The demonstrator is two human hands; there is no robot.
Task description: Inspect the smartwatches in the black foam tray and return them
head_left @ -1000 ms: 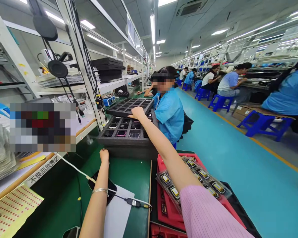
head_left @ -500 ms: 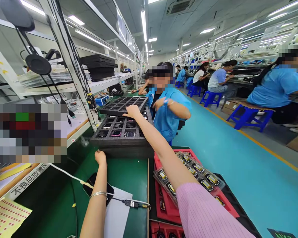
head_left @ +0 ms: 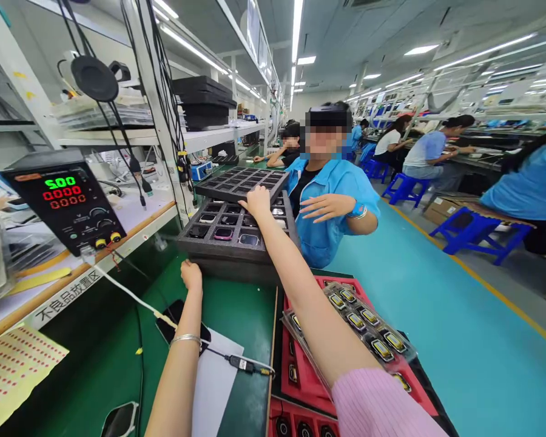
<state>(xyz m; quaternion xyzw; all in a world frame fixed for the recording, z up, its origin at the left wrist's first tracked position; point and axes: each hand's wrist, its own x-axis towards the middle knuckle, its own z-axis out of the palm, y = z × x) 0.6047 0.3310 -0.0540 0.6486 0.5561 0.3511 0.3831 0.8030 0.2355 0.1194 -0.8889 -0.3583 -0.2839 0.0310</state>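
The right hand (head_left: 258, 203) grips the upper tray's (head_left: 222, 195) near edge over the lower tray (head_left: 227, 251), the left hand (head_left: 192, 276) curled near its corner (hold unclear), bare bench (head_left: 239, 298) nearer, shelf label (head_left: 67, 295) reading "不良品放置区".

Right fingers (head_left: 255, 194): on near edge of upper tray (head_left: 209, 190), which rests atop far part of lower tray (head_left: 222, 249). Devices (head_left: 223, 233) in lower tray's compartments, nearer than right fingers. Left fingers (head_left: 187, 266): by near left corner of bottom tray (head_left: 241, 271), contact unclear. Nearer than left fingers: phone (head_left: 177, 309) and sheet (head_left: 221, 376), on bench (head_left: 250, 303). Left of left fingers: power supply (head_left: 68, 203) on shelf (head_left: 152, 213). Right of right fingers, nearer: blister tray (head_left: 412, 352) on base tray (head_left: 421, 397). Right of right fingers, behind trays: co-worker (head_left: 318, 237).
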